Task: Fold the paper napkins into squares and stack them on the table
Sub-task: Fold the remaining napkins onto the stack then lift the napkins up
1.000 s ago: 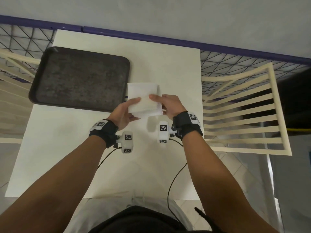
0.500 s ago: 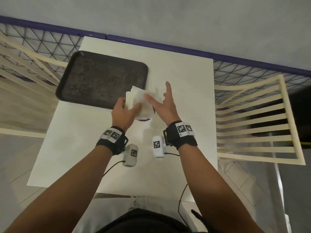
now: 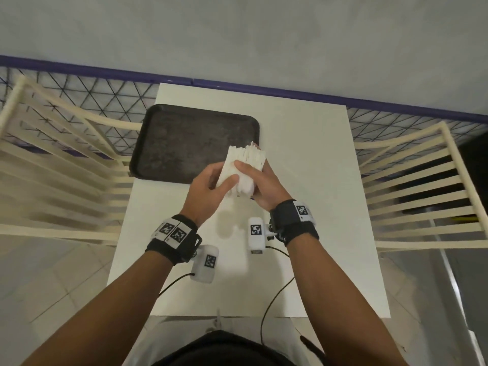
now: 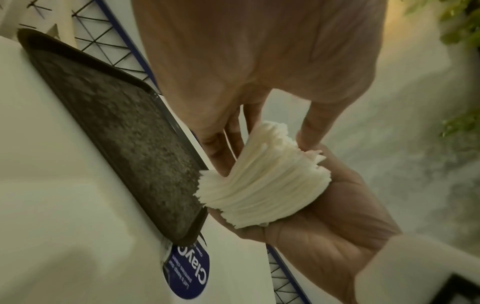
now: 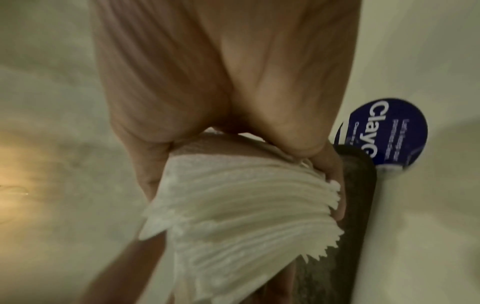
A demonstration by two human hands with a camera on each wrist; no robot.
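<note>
While you've got the napkin wad (image 3: 244, 169) clamped between both hands, w/ left hand (image 3: 208, 190) & right hand (image 3: 260, 183) pressed together above the table (image 3: 303, 180), peel just the top sheet w/ your left thumb; keep the right grip firm so layers don't fan.

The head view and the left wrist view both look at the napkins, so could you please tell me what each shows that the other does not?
Only the head view shows the whole white table, a slatted cream chair at each side, and both wrist straps.

Only the left wrist view shows the blue round label on the table by the tray's corner, and the napkin edges fanned apart layer by layer.

Both show the stack of napkins held off the table between the left hand and right hand, beside the dark tray.
</note>
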